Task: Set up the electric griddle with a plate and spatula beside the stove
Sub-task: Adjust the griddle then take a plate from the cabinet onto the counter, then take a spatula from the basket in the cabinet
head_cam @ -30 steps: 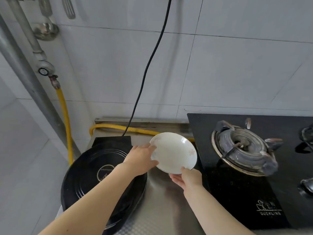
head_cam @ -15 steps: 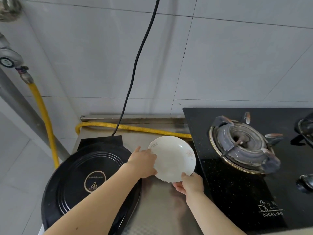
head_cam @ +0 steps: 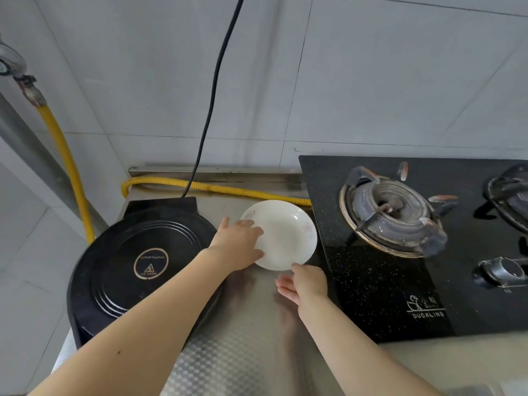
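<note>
The black round electric griddle (head_cam: 143, 261) sits shut at the counter's left end, its black cord (head_cam: 213, 110) running up the wall. A white plate (head_cam: 285, 235) with faint pink flowers lies flat on the steel counter (head_cam: 243, 338), between the griddle and the black gas stove (head_cam: 385, 281). My left hand (head_cam: 240, 244) rests on the plate's left rim, fingers laid over it and thumb splayed away. My right hand (head_cam: 304, 282) is at the plate's near edge with relaxed fingers, holding nothing. No spatula is in view.
A yellow gas hose (head_cam: 217, 187) runs along the counter's back edge and up the left wall to a valve. The stove's left burner (head_cam: 388, 215) stands right of the plate, a knob (head_cam: 503, 271) in front. White tiled wall behind.
The plate, held tilted in both hands before, has come down flat onto the counter. My right hand has slipped off its near rim and my left thumb has let go.
</note>
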A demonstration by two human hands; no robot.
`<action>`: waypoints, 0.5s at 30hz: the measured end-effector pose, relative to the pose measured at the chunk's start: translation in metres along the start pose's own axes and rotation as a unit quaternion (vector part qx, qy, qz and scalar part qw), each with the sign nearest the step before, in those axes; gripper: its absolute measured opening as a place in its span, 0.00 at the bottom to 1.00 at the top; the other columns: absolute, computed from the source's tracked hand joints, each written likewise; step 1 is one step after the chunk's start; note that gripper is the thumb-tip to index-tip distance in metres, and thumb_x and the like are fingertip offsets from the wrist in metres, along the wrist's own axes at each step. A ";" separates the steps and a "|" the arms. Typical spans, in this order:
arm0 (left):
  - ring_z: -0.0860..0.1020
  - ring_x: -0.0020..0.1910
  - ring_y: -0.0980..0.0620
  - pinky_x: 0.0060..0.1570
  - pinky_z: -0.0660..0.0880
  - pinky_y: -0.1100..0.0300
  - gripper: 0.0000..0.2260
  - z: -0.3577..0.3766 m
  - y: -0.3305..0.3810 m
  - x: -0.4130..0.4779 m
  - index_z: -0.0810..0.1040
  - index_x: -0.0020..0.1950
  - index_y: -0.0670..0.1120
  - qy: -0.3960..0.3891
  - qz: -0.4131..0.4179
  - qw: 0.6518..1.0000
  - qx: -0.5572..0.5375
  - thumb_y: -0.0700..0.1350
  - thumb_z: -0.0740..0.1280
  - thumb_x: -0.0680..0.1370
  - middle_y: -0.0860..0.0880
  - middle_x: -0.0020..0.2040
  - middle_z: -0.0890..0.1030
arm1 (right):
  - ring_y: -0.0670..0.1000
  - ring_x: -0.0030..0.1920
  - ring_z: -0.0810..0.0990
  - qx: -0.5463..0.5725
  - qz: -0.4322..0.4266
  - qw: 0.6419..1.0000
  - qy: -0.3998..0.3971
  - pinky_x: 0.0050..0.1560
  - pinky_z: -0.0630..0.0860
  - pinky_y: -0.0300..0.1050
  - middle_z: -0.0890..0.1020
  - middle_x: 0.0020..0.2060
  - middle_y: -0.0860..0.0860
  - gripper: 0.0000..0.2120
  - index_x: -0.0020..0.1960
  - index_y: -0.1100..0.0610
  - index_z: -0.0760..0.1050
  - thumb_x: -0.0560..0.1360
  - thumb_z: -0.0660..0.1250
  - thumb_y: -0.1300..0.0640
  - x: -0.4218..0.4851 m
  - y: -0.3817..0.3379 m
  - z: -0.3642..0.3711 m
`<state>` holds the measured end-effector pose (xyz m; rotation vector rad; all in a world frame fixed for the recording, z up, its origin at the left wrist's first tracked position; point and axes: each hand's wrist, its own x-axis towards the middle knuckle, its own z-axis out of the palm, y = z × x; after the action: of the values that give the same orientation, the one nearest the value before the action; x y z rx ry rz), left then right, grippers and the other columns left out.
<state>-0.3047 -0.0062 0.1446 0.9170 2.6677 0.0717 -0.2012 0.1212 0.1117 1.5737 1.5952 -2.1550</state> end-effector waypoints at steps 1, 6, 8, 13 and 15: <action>0.63 0.73 0.47 0.73 0.48 0.44 0.23 0.000 0.005 -0.004 0.66 0.72 0.53 0.024 -0.005 1.000 -0.015 0.56 0.62 0.77 0.48 0.75 0.64 | 0.58 0.34 0.82 0.005 0.006 1.000 -0.009 0.33 0.81 0.47 0.81 0.38 0.63 0.13 0.61 0.66 0.71 0.77 0.60 0.65 -0.004 0.002 -0.001; 0.70 0.67 0.47 0.71 0.58 0.48 0.20 0.008 0.032 -0.044 0.72 0.67 0.52 0.157 -0.041 0.983 -0.087 0.53 0.65 0.76 0.50 0.71 0.71 | 0.56 0.32 0.82 0.025 0.020 0.996 -0.089 0.36 0.82 0.47 0.81 0.36 0.61 0.18 0.67 0.62 0.67 0.77 0.59 0.66 -0.037 0.018 -0.014; 0.74 0.63 0.47 0.67 0.63 0.50 0.18 0.013 0.046 -0.069 0.75 0.65 0.50 0.204 -0.054 0.971 -0.113 0.51 0.66 0.76 0.50 0.68 0.74 | 0.55 0.31 0.82 0.028 0.015 0.992 -0.125 0.37 0.82 0.47 0.81 0.36 0.60 0.15 0.64 0.61 0.69 0.78 0.58 0.66 -0.054 0.025 -0.029; 0.77 0.49 0.44 0.55 0.72 0.51 0.14 0.036 0.097 -0.140 0.79 0.59 0.47 0.289 -0.093 0.937 -0.173 0.44 0.68 0.74 0.46 0.53 0.81 | 0.53 0.29 0.81 0.012 -0.020 0.985 -0.169 0.36 0.82 0.45 0.81 0.31 0.58 0.07 0.50 0.61 0.78 0.77 0.62 0.66 -0.096 0.048 -0.083; 0.77 0.51 0.43 0.58 0.71 0.48 0.12 0.052 0.117 -0.163 0.80 0.58 0.45 0.310 -0.109 0.927 -0.178 0.42 0.68 0.74 0.45 0.52 0.81 | 0.52 0.28 0.81 0.002 -0.031 0.984 -0.178 0.36 0.82 0.45 0.82 0.30 0.57 0.06 0.47 0.60 0.79 0.77 0.63 0.66 -0.108 0.062 -0.103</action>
<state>-0.0984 -0.0156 0.1587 0.5281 3.1364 0.9023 -0.0446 0.1137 0.1500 1.0706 1.5384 -2.3069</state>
